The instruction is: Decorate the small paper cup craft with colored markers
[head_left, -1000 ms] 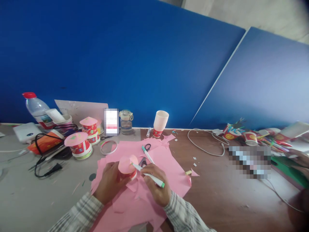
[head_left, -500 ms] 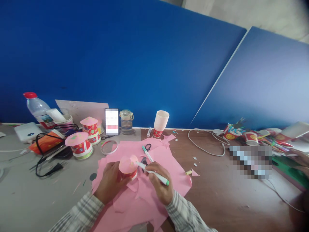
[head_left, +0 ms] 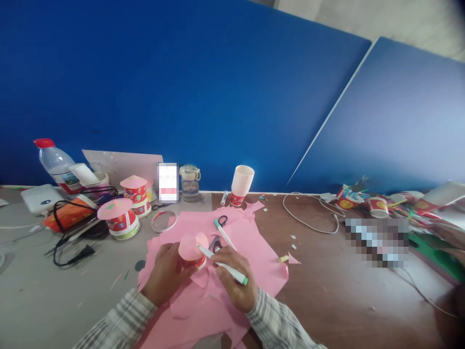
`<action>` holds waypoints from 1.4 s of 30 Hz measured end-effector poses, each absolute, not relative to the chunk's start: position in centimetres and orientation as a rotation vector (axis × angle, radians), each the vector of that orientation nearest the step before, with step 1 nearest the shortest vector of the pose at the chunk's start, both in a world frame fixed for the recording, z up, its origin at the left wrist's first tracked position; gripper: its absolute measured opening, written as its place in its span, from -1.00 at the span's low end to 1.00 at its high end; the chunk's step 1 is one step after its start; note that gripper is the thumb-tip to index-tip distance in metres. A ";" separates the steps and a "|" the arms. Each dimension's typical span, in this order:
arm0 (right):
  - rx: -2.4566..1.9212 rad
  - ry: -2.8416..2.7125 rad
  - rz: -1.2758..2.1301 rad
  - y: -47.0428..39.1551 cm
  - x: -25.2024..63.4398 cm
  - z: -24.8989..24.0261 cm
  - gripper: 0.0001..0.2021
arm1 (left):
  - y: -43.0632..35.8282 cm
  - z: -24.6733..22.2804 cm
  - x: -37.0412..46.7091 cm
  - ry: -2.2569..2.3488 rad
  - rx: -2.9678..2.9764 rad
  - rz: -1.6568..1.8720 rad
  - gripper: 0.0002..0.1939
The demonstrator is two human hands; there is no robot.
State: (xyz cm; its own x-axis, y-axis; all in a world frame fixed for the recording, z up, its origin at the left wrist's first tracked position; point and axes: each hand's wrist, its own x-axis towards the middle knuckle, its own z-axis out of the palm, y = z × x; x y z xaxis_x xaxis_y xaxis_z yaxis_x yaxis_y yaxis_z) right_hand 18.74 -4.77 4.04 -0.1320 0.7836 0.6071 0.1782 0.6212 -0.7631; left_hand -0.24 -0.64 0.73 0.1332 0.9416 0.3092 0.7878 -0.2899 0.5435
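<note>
My left hand (head_left: 167,276) is closed around a red paper cup (head_left: 195,264) topped by a pink paper cone (head_left: 191,246), over the pink paper sheets (head_left: 254,264). A white marker with a green end (head_left: 228,272) is gripped in my right hand (head_left: 238,278), its tip at the cone's surface. Scissors (head_left: 216,244) lie partly hidden just behind the right hand. Beyond the marker lies a second pen with a teal cap (head_left: 223,232). Two similar cups with pink paper tops, one nearer (head_left: 118,218) and one farther (head_left: 135,194), stand to the left.
A stack of paper cups (head_left: 242,184) and a water jar (head_left: 190,183) stand along the blue partition (head_left: 203,97). Rolled tape (head_left: 164,221) lies left of the paper. A black cable (head_left: 60,254), a bottle (head_left: 58,165) and a white cable (head_left: 308,223) also take up the table.
My right hand has shifted slightly left, bringing the marker's tip farther onto the pink cone. The left hand keeps its hold on the cup.
</note>
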 end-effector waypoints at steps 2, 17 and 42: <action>-0.808 -1.659 0.637 -4.7 18.7 3.9 -0.81 | -0.6 0.7 -0.2 1.692 2.163 0.884 -0.65; -0.832 -1.655 0.627 -4.6 18.6 3.7 -0.80 | -0.5 0.7 -0.2 1.679 2.174 0.910 -0.64; -0.816 -1.657 0.660 -4.9 18.7 3.9 -0.82 | -0.6 0.8 -0.2 1.693 2.169 0.907 -0.64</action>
